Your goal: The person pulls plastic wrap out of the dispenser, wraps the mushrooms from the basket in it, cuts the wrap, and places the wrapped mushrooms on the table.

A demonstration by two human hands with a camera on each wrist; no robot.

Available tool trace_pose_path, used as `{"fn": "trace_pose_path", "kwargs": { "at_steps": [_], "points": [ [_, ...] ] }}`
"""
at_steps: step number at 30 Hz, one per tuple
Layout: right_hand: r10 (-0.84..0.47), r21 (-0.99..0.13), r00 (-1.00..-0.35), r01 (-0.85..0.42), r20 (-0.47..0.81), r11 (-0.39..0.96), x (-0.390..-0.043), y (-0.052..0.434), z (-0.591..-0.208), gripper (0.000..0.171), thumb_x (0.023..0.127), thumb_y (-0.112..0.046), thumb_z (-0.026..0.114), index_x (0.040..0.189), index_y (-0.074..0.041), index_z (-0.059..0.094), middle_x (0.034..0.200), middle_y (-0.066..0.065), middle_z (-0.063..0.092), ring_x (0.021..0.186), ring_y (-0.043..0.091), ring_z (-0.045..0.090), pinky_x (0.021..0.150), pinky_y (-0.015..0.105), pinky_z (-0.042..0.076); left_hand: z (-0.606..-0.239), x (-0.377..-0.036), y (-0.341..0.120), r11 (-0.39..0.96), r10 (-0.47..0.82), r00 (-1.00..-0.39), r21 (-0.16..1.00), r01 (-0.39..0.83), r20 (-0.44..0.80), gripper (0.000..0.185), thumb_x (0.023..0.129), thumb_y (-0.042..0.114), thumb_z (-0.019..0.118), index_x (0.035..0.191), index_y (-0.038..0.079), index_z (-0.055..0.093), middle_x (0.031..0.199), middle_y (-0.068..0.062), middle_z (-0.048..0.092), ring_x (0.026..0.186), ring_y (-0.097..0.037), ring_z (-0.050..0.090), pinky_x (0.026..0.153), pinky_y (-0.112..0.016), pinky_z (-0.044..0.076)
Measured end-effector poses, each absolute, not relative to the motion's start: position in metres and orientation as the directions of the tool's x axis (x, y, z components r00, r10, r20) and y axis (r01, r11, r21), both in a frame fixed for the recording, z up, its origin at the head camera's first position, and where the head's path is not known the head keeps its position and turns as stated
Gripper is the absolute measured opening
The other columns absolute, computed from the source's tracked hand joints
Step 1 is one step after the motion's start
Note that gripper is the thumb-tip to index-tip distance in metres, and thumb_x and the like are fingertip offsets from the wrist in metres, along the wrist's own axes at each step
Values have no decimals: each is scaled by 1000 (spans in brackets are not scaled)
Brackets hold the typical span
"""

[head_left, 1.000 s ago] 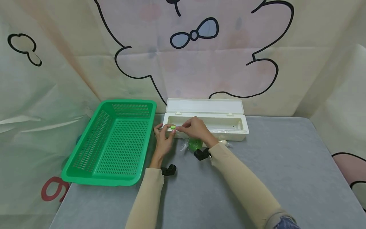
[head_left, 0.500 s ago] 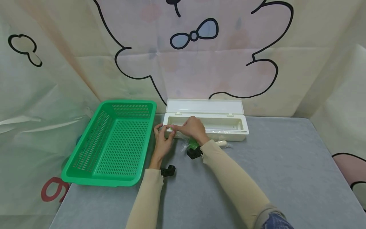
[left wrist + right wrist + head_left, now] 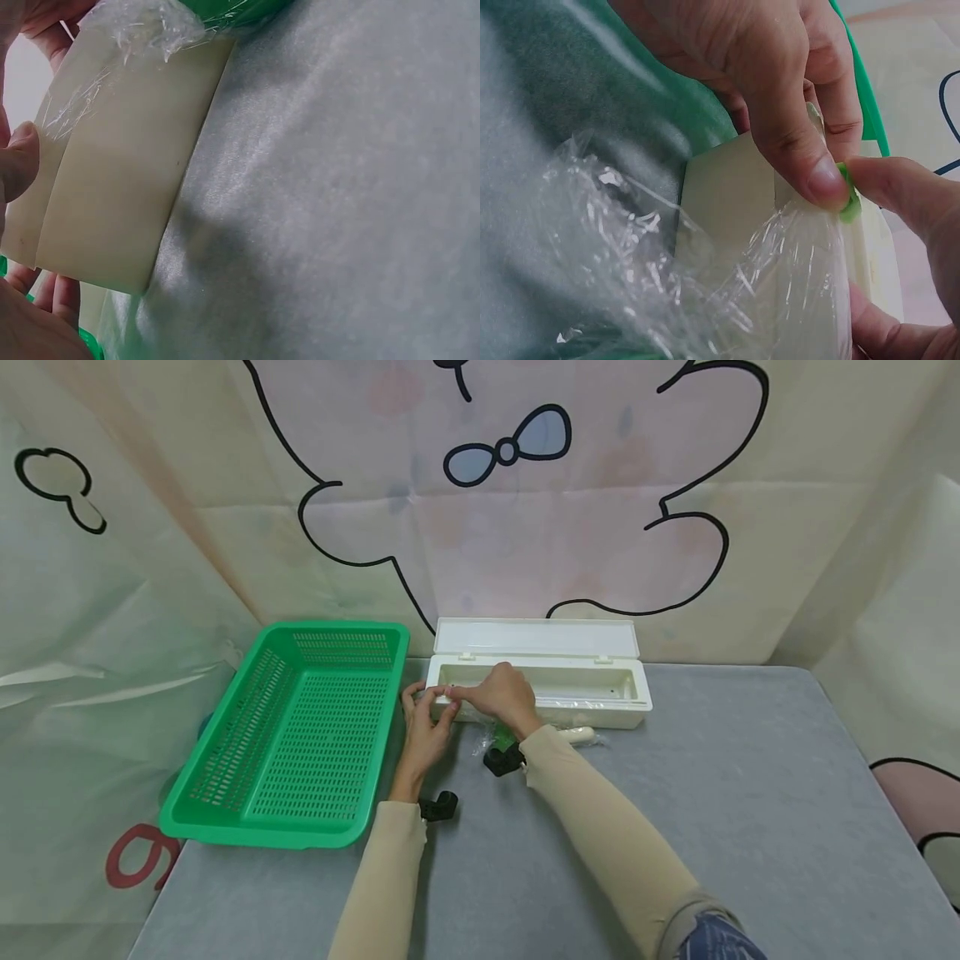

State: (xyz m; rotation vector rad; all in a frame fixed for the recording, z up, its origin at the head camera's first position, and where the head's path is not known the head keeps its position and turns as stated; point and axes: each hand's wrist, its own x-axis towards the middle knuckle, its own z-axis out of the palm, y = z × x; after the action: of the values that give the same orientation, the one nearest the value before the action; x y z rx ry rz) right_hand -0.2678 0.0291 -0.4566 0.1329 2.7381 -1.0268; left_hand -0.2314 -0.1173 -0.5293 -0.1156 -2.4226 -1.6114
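Note:
In the head view a long white cling film box (image 3: 600, 714) lies at the table's back edge with its lid (image 3: 537, 637) raised. My left hand (image 3: 423, 739) grips the box's left end, thumb on the front wall and fingers round the end. My right hand (image 3: 498, 697) reaches across the front rim, its fingertip on a small green slide cutter (image 3: 847, 196). In the right wrist view the cutter sits at the rim's corner between that fingertip and my left thumb. Clear film (image 3: 795, 262) hangs crumpled over the box's front.
A green basket (image 3: 300, 839) stands to the left, close beside my left hand. In front of the box lie a green rounded thing (image 3: 501, 739), partly behind my right wrist, and a white wrapped thing (image 3: 577, 735). A grey cloth (image 3: 750, 793) covers the table.
My right hand has slid left along the box's front rim, and the green cutter has moved left, now hidden by fingers in the head view. My left hand has stayed at the box's end.

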Motion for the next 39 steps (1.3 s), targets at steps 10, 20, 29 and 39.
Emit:
{"fn": "trace_pose_path", "kwargs": {
  "at_steps": [10, 20, 29, 39],
  "points": [
    [-43, -705, -975, 127, -218, 698, -268, 35, -455, 64, 81, -49, 83, 46, -18, 40, 45, -8, 27, 43, 7, 24, 42, 25, 22, -527, -231, -115, 420, -54, -964, 882, 213, 259, 24, 100, 20, 66, 117, 4, 65, 143, -22, 28, 119, -41, 48, 104, -59, 34],
    [-155, -782, -950, 122, -270, 611, -273, 47, -452, 35, 87, -18, 76, 57, -3, 66, 46, -8, 32, 45, 6, 25, 45, 23, 24, -525, -231, -117, 412, -52, -961, 882, 226, 271, 21, 99, 17, 69, 113, 3, 67, 141, -23, 31, 124, -41, 45, 107, -59, 33],
    [-274, -813, -952, -50, -137, 580, -264, 67, -453, 19, 95, -14, 70, 108, -2, 78, 105, 9, 75, 89, 19, 66, 79, 35, 54, -529, -231, -118, 380, -77, -953, 892, 243, 293, 21, 96, 15, 71, 112, 1, 69, 139, -25, 34, 133, -37, 33, 108, -57, 32],
    [-265, -702, -947, -312, 180, 640, -255, 84, -474, 14, 90, -18, 79, 93, -4, 80, 98, 9, 73, 96, 28, 68, 87, 43, 55, -529, -231, -117, 370, -121, -949, 900, 230, 292, 22, 94, 16, 74, 112, 4, 72, 131, -26, 42, 133, -37, 34, 110, -58, 30]
  ]
}}
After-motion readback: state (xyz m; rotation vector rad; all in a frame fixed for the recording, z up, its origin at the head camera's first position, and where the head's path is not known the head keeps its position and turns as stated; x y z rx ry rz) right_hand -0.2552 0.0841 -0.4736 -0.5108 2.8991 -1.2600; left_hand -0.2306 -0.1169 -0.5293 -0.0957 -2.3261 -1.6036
